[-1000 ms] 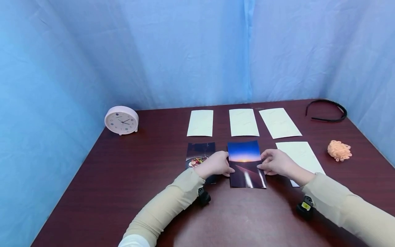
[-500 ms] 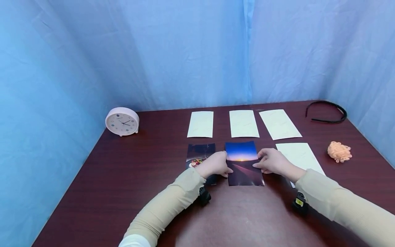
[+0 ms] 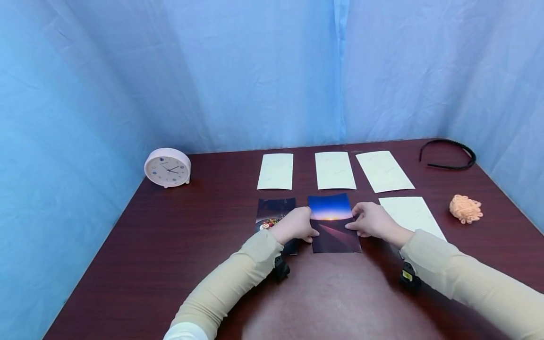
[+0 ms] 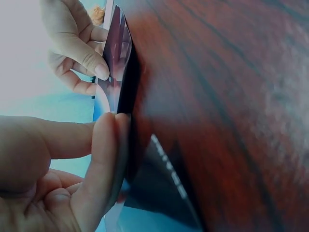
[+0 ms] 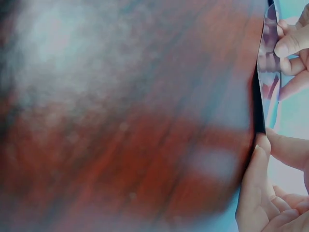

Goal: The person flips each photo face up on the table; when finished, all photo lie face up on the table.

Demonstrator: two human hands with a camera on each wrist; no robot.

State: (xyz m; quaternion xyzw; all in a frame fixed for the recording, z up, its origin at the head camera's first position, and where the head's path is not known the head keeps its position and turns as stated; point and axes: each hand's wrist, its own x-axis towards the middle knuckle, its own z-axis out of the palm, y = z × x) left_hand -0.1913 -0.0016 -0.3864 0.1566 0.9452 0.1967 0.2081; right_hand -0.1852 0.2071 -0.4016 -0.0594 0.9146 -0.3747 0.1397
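Observation:
A glossy photo print [image 3: 333, 231] of a sunset under a blue sky is held between both hands, close over the table. My left hand [image 3: 296, 224] pinches its left edge between thumb and fingers. On the opposite edge, my right hand [image 3: 374, 221] pinches it the same way. In the left wrist view the print [image 4: 118, 53] looks slightly bowed, with a dark gap under it. A second photo print [image 3: 275, 210], showing food on a plate, lies to the left, partly covered by my left hand and wrist.
Three white cards [image 3: 275, 171] lie in a row at the back of the table [image 3: 191, 245]. Another white card [image 3: 410, 215] sits partly behind my right wrist. A round clock [image 3: 167, 167] stands at back left; a black headband [image 3: 450, 166] and a peach yarn ball [image 3: 465, 208] are at right.
Both hands have shifted the sunset photo print slightly left and a little away from me, nearer the food photo print. The glare on its lower part has gone.

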